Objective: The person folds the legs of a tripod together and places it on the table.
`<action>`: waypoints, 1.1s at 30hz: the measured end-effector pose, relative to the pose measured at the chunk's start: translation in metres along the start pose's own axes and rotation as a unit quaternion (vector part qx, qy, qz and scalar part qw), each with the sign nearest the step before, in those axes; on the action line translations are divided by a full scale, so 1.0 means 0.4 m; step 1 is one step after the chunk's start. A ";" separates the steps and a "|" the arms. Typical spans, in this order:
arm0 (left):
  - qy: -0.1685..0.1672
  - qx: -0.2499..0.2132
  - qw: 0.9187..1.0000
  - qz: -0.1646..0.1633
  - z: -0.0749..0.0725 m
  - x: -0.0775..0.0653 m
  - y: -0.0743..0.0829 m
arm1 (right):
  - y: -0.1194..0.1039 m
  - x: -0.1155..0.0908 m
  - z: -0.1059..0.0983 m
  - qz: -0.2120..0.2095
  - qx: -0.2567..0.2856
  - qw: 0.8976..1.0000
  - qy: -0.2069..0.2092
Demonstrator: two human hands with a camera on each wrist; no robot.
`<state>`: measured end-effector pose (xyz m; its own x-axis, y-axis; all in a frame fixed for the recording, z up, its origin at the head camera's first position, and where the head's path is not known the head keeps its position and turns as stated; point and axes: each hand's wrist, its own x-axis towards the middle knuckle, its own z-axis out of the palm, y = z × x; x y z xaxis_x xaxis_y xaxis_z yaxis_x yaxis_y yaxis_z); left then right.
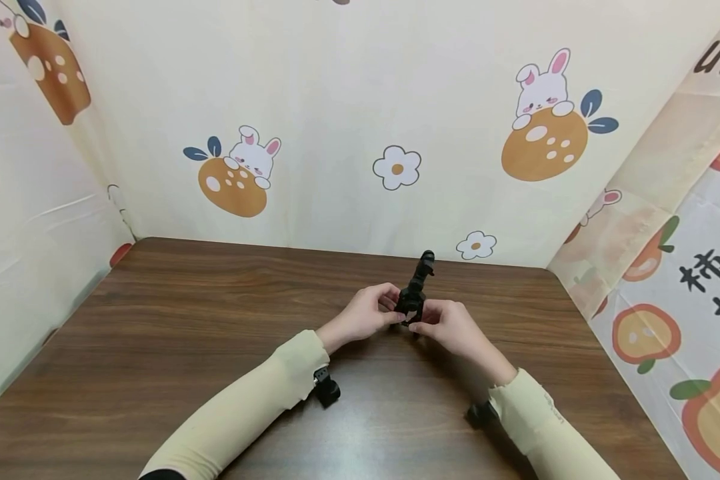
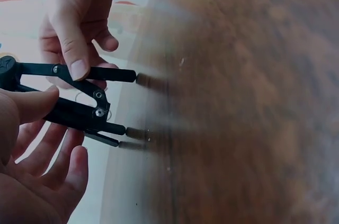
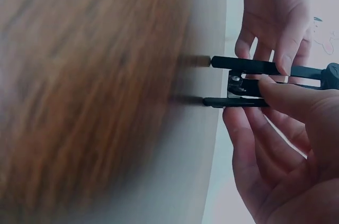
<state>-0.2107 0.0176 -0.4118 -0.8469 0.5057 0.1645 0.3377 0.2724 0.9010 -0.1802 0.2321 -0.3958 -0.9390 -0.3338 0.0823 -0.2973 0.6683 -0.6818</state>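
A small black tripod [image 1: 417, 285] is held upright near the far edge of the table, its legs pointing down and partly spread. My left hand [image 1: 367, 315] pinches one side of the legs between thumb and fingers. From the other side, my right hand [image 1: 455, 325] holds another leg. In the left wrist view, hinged braces link the tripod's legs [image 2: 114, 74], and the right thumb lies on one leg. Seen from the right wrist, the leg tips [image 3: 214, 62] are close to the table surface; whether they touch it I cannot tell.
The brown wood-grain table [image 1: 216, 313] ends at a pale curtain [image 1: 336, 100] printed with rabbits, fruit and flowers. More printed cloth [image 1: 642, 347] hangs along the right side. Small black devices [image 1: 327, 388] are strapped at both wrists over cream sleeves [image 1: 246, 393].
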 end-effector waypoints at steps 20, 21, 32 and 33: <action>0.019 0.059 0.998 -0.008 0.005 0.006 0.020 | 0.032 0.031 -0.006 -0.021 -0.016 0.999 0.026; 0.021 0.065 0.998 -0.009 0.005 0.006 0.020 | 0.034 0.032 -0.007 -0.010 -0.011 0.999 0.031; 0.022 0.081 0.996 -0.011 0.009 0.008 0.027 | 0.038 0.048 -0.013 0.017 0.002 0.999 0.051; 0.021 0.082 0.996 -0.010 0.009 0.008 0.027 | 0.039 0.049 -0.013 0.018 0.001 0.999 0.048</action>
<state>-0.2083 0.0252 -0.4030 -0.8695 0.4648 0.1670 0.3801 0.4140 0.8271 -0.2042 0.2394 -0.4011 -0.9614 -0.2445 0.1263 -0.2626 0.6780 -0.6866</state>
